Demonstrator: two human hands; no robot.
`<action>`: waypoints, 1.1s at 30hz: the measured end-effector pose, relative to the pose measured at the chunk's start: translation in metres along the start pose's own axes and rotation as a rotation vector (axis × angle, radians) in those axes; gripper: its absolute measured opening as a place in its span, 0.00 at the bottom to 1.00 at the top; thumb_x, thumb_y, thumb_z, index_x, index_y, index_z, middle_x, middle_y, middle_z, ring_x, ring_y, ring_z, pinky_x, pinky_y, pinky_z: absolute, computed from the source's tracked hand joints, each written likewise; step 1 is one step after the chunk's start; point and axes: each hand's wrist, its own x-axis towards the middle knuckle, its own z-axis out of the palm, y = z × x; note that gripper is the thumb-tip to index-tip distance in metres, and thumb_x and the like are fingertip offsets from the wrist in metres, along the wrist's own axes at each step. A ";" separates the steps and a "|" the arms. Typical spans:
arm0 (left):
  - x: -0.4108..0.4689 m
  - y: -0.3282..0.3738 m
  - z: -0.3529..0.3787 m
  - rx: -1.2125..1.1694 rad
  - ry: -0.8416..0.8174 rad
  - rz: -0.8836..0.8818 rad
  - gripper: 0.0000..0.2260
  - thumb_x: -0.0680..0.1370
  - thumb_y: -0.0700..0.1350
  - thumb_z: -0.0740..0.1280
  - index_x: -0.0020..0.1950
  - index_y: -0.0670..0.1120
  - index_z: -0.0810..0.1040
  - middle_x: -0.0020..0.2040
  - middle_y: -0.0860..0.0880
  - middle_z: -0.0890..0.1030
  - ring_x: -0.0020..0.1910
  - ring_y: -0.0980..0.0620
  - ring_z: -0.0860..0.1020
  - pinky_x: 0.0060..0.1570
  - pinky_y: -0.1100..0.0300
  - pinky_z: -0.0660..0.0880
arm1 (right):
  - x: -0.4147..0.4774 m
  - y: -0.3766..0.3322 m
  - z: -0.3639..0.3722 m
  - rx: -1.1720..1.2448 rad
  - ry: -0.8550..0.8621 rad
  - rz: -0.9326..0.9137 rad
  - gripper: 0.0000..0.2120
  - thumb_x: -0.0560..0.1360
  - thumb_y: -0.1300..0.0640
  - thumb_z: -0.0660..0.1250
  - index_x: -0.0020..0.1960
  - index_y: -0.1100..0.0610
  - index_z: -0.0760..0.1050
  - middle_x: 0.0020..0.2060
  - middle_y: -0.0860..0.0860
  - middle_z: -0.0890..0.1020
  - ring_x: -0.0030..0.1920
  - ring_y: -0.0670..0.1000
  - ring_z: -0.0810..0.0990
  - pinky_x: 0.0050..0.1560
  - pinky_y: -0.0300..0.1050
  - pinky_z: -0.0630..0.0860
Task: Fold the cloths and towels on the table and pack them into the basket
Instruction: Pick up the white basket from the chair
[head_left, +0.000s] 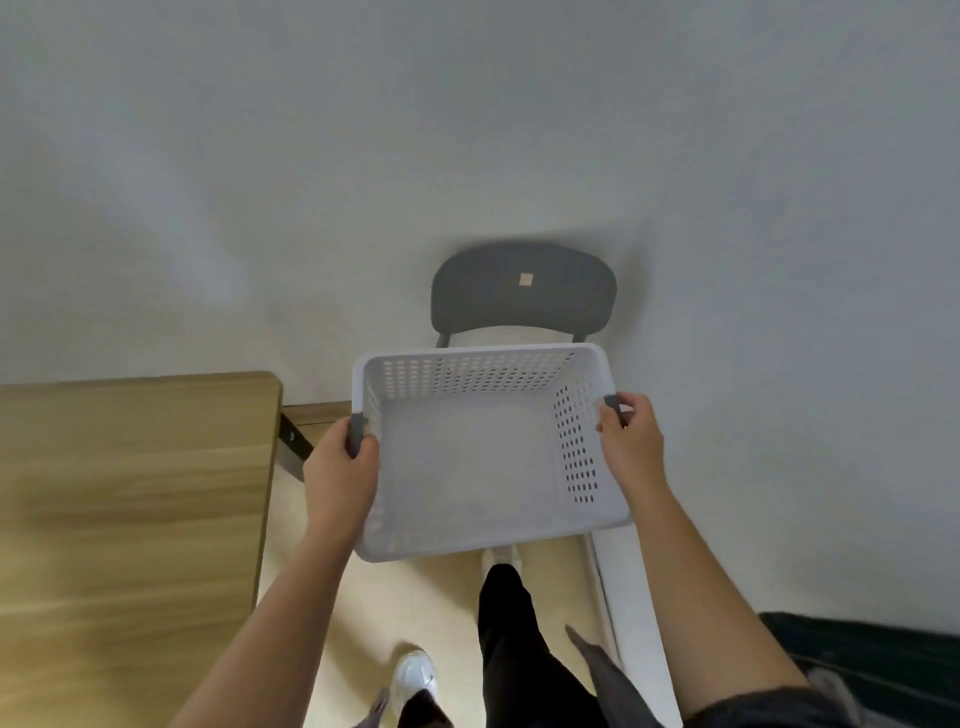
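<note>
A white perforated plastic basket (467, 364) with nothing inside hangs in the air in front of me, above the floor and to the right of the table. My left hand (340, 475) grips the grey handle on its left rim. My right hand (631, 441) grips the grey handle on its right rim. No cloths or towels show in this view.
The wooden table (130, 493) fills the lower left, its right edge close to the basket. A dark grey chair (522, 291) stands against the white wall just behind the basket. My legs and white shoes are below on the pale floor. A dark object (872, 654) lies at lower right.
</note>
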 end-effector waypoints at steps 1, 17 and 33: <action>-0.004 -0.012 -0.011 -0.019 -0.014 0.013 0.04 0.77 0.42 0.61 0.44 0.44 0.74 0.42 0.46 0.76 0.40 0.49 0.72 0.36 0.59 0.67 | -0.018 0.003 0.000 0.018 0.019 -0.003 0.07 0.80 0.54 0.59 0.57 0.53 0.69 0.45 0.49 0.78 0.41 0.42 0.76 0.33 0.36 0.67; -0.150 -0.059 -0.083 -0.489 -0.033 0.038 0.23 0.73 0.31 0.56 0.53 0.57 0.76 0.48 0.52 0.80 0.45 0.52 0.77 0.40 0.59 0.73 | -0.178 0.030 -0.058 -0.061 -0.212 -0.007 0.17 0.77 0.59 0.63 0.66 0.49 0.71 0.50 0.51 0.80 0.49 0.51 0.79 0.45 0.46 0.76; -0.387 -0.126 -0.100 -0.709 0.460 -0.052 0.18 0.73 0.31 0.56 0.58 0.43 0.76 0.35 0.57 0.74 0.33 0.58 0.72 0.33 0.67 0.69 | -0.364 0.113 -0.056 0.505 -0.371 0.271 0.15 0.76 0.62 0.58 0.61 0.50 0.69 0.52 0.53 0.81 0.50 0.54 0.81 0.45 0.54 0.81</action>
